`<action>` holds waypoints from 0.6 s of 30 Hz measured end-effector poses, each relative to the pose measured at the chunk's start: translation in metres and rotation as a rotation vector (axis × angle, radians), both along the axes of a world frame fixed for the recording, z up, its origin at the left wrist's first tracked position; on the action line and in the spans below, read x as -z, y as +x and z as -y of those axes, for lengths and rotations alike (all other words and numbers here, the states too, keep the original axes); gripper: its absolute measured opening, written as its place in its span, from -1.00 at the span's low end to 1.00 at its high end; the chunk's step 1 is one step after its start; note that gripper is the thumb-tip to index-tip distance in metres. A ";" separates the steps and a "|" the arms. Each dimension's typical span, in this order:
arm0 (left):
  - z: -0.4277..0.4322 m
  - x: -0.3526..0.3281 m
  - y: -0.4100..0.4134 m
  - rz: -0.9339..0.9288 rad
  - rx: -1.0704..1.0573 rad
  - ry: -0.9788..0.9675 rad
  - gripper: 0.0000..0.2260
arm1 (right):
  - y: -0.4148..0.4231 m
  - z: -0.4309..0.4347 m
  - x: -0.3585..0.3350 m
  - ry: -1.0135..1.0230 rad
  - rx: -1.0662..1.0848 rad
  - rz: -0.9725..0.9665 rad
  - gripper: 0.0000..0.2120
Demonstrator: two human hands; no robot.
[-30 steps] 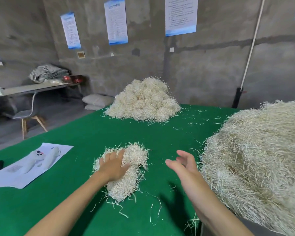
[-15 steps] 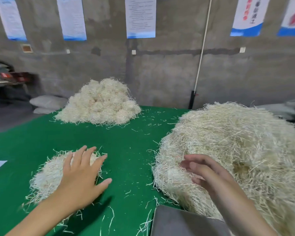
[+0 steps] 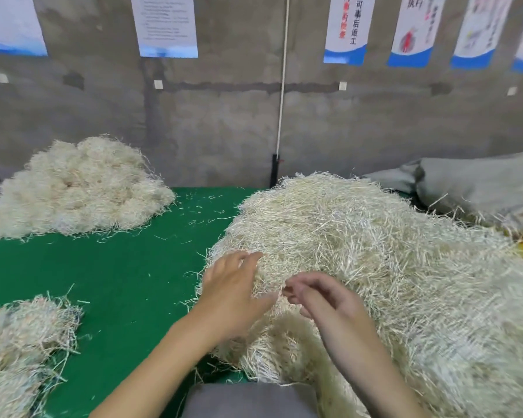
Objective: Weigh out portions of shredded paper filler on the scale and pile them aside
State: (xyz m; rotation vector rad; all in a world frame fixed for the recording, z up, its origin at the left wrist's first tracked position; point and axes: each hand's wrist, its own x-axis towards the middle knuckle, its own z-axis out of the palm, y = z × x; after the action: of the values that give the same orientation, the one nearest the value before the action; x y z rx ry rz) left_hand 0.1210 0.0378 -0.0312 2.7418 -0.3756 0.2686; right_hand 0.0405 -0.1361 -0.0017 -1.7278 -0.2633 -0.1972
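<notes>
Pressing the shredded paper heap (image 3: 375, 251), the left grip (image 3: 233, 285) lies loosely open; just beside it, the right grip (image 3: 317, 294) curls, hold unclear.

Workshop: bare concrete wall (image 3: 224, 131); notices (image 3: 166, 25); filler heaps (image 3: 375, 251).

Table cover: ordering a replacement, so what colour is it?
The table cover is plain green, best seen in the head view.

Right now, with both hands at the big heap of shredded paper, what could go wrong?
1. The big heap reaches the grey surface at the bottom edge; a pull by the left hand and right hand may drag tangled strands onto it.
2. Loose strands already litter the green table; more could scatter into the small portion at the left.
</notes>
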 end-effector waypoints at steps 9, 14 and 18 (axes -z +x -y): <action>0.027 0.020 0.040 -0.032 0.024 0.003 -0.11 | 0.072 0.007 0.036 -0.294 0.180 0.068 -0.82; 0.032 0.010 0.051 0.129 0.026 0.015 -0.46 | 0.084 0.018 0.051 -0.499 0.097 0.097 -0.62; 0.026 -0.004 0.047 0.266 0.071 -0.046 -0.50 | 0.086 0.022 0.049 -0.530 0.130 0.103 -0.45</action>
State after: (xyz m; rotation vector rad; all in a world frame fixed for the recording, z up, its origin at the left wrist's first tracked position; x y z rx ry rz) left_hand 0.1684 0.0121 -0.0275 2.6459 -0.5279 0.6176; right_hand 0.1265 -0.1584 -0.0511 -2.2665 -0.2964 -0.3338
